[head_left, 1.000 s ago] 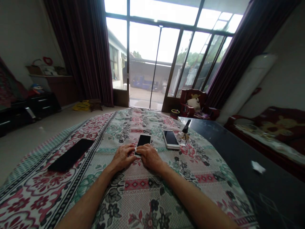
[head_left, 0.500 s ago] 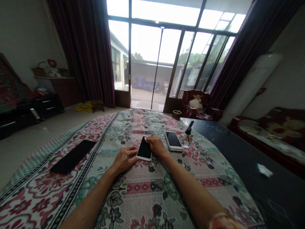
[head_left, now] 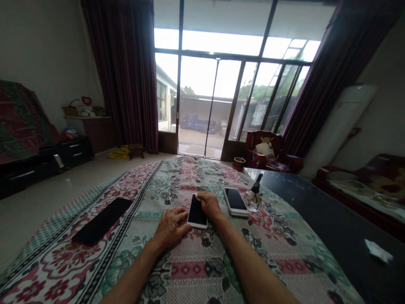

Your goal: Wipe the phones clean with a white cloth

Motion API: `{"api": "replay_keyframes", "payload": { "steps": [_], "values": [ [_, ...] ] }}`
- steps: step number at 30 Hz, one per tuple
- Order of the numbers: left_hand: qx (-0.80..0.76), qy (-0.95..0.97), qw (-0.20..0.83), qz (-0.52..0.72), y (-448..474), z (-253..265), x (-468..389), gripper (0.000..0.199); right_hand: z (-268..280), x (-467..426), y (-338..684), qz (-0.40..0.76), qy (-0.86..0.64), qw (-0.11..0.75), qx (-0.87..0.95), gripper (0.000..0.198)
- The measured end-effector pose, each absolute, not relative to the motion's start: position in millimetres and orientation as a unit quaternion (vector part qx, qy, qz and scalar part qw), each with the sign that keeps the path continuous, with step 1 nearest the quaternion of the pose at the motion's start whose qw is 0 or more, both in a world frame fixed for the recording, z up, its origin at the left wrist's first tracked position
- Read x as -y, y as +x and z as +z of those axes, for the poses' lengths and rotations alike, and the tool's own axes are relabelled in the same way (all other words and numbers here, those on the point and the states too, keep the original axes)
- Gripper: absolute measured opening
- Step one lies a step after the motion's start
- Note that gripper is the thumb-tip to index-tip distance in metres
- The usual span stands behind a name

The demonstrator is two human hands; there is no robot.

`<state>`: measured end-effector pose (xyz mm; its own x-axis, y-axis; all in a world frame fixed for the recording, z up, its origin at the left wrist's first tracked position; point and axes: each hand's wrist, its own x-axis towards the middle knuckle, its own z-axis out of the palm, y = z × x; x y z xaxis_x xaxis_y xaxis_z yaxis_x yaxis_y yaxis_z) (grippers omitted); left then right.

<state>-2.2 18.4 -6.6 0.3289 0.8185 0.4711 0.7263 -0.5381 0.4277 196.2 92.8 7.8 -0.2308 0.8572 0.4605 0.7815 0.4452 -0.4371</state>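
Observation:
A white-framed smartphone with a dark screen lies face up on the flowered tablecloth. My left hand rests flat at its left side, fingers apart, with the thumb and fingertips at the phone's edge. Over the upper right of the screen, my right hand has its fingers pressed together. A bit of white shows at those fingertips, too small to name. To the right lies a second white phone, seemingly stacked on another one. Beside it stands a clear bottle with a black top.
A long black cloth-like strip lies on the tablecloth at left. On the dark table at right is a crumpled white paper. Beyond the tables are a wooden chair, a yellow bag and glass doors.
The view has tilted up, so everything sits lower in the picture. My hands stay at the same phone, the right one still over its upper right part.

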Motion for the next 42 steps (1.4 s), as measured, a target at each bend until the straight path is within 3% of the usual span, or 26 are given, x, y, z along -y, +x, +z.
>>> {"api": "replay_keyframes", "payload": {
  "steps": [9, 19, 31, 42],
  "values": [
    [-0.477, 0.81, 0.08, 0.332, -0.1, -4.9, -17.1, 0.041, 12.1, -90.7, 196.9, 0.076, -0.494, 0.33, 0.801, 0.04],
    [-0.459, 0.827, 0.091, 0.312, -7.5, -7.4, -24.8, 0.034, 24.3, -59.0, 212.1, 0.035, -0.503, 0.258, 0.824, 0.034],
    [-0.483, 0.807, 0.077, 0.33, -9.4, -1.2, -29.8, 0.017, 26.1, 6.9, 187.8, 0.061, -0.427, 0.243, 0.869, 0.028],
    [-0.49, 0.809, 0.06, 0.32, -10.9, -5.7, -33.1, 0.017, 30.7, -23.7, 167.9, 0.03, -0.419, 0.18, 0.889, 0.023]
  ]
}}
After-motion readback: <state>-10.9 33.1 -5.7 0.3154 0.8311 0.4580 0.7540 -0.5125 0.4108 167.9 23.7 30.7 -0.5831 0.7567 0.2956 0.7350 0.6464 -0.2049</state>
